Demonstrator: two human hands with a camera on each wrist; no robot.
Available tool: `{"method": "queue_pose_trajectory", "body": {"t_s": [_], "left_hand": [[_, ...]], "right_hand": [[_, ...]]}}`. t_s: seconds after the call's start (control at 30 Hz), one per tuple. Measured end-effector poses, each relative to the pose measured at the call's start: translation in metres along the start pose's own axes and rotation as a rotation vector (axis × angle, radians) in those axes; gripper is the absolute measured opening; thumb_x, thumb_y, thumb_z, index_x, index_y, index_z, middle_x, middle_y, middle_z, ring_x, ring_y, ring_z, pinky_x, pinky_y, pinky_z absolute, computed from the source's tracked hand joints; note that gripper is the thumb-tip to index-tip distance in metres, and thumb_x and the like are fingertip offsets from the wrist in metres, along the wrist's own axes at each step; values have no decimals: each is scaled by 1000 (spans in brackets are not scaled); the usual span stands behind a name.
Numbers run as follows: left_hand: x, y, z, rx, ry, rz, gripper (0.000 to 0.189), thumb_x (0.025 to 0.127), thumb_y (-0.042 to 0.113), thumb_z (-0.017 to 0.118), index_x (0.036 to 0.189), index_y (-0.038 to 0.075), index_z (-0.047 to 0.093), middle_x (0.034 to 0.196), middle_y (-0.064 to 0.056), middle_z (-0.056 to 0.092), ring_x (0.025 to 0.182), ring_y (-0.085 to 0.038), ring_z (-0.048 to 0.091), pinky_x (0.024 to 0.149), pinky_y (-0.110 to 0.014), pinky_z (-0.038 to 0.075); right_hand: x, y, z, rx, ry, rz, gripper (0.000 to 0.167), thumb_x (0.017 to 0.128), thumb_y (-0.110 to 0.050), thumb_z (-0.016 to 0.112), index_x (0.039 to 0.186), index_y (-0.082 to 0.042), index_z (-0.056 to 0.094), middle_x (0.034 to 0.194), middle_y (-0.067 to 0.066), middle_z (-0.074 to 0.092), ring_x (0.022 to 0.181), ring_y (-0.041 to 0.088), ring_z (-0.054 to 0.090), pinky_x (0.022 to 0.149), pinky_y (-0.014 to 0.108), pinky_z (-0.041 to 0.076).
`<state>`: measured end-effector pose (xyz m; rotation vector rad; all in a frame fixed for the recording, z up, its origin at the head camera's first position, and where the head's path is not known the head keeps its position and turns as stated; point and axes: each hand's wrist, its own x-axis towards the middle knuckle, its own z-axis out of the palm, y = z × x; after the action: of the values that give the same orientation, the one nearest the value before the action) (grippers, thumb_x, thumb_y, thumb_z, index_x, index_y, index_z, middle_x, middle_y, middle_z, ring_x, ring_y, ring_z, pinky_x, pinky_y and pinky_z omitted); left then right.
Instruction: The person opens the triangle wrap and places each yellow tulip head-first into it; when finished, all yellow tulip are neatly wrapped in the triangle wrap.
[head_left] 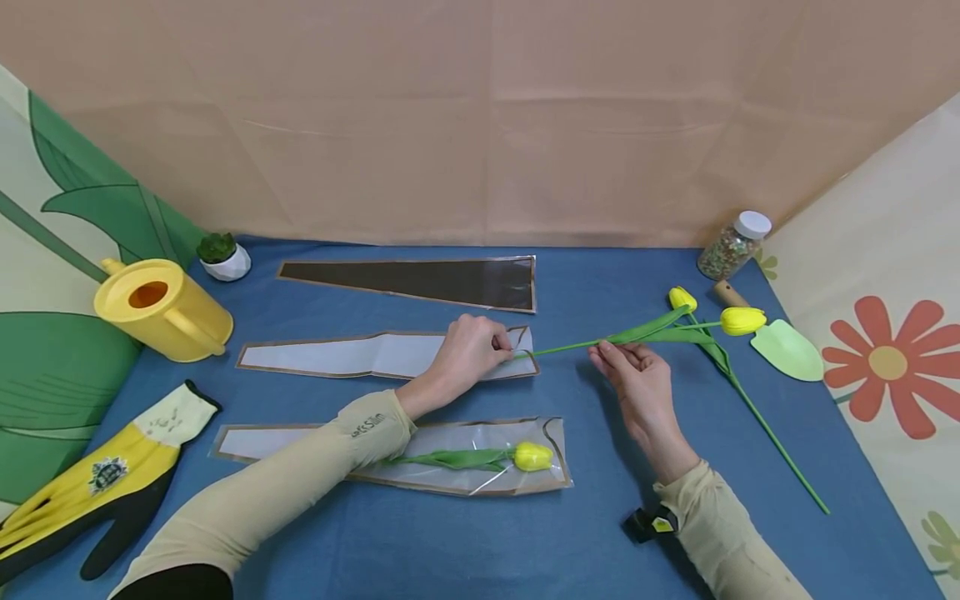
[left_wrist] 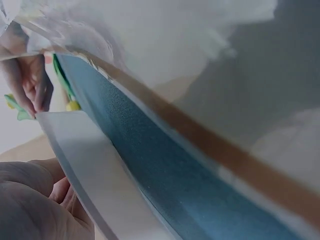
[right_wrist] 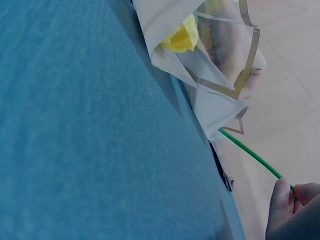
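My left hand point(head_left: 472, 346) pinches the open right end of the middle flower sleeve point(head_left: 337, 357), a tapered white wrap with a brown border and clear front. A yellow artificial tulip point(head_left: 742, 321) is in my right hand point(head_left: 641, 392), thumb and fingers pinching its green stem point(right_wrist: 255, 156) near the leaves. Its bloom points right, and the stem's tip reaches the sleeve's mouth by my left fingers. Nearer me, another sleeve point(head_left: 551, 479) has a yellow tulip point(head_left: 532, 456) inside, partly covered by my left forearm. One loose tulip point(head_left: 772, 433) lies at the right.
At the back lies a black sleeve point(head_left: 420, 279). A yellow watering can point(head_left: 172, 312), a potted succulent point(head_left: 227, 260) and a yellow-black glove point(head_left: 120, 475) are on the left. On the right are a lidded jar point(head_left: 731, 250) and a green trowel point(head_left: 787, 350).
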<state>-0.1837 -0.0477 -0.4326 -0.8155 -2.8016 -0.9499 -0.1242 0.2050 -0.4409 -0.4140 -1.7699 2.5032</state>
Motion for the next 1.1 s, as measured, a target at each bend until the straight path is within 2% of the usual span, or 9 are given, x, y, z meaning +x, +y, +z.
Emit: {"method": "queue_pose_trajectory", "body": {"t_s": [0.2, 0.43, 0.63, 1.1], "left_hand": [[1, 1, 0, 4, 4, 5, 9, 89, 7, 89, 83, 11, 84, 79, 0, 77, 70, -14, 71, 68, -31, 59], [3, 5, -3, 21, -5, 18, 8, 90, 6, 87, 85, 11, 84, 82, 0, 78, 74, -17, 73, 73, -37, 61], [3, 3, -2, 9, 8, 27, 9, 90, 8, 88, 84, 12, 83, 82, -1, 78, 75, -15, 73, 72, -36, 60], [3, 8, 0, 12, 20, 39, 6, 90, 9, 89, 87, 10, 84, 84, -2, 79, 77, -16, 75, 72, -36, 61]], "right_hand": [[1, 2, 1, 8, 1, -10, 17, 108, 3, 60, 123, 9, 55, 99, 3, 76, 96, 12, 77, 96, 27, 57], [3, 6, 5, 13, -9, 29, 22, 108, 3, 59, 127, 11, 51, 97, 2, 76, 96, 11, 76, 98, 27, 56], [5, 4, 8, -2, -18, 63, 24, 109, 1, 59, 129, 10, 51, 100, 2, 75, 98, 10, 75, 99, 26, 56], [5, 13, 13, 54, -16, 123, 22, 108, 4, 59, 129, 8, 51, 98, 3, 76, 97, 11, 76, 98, 26, 56]]}}
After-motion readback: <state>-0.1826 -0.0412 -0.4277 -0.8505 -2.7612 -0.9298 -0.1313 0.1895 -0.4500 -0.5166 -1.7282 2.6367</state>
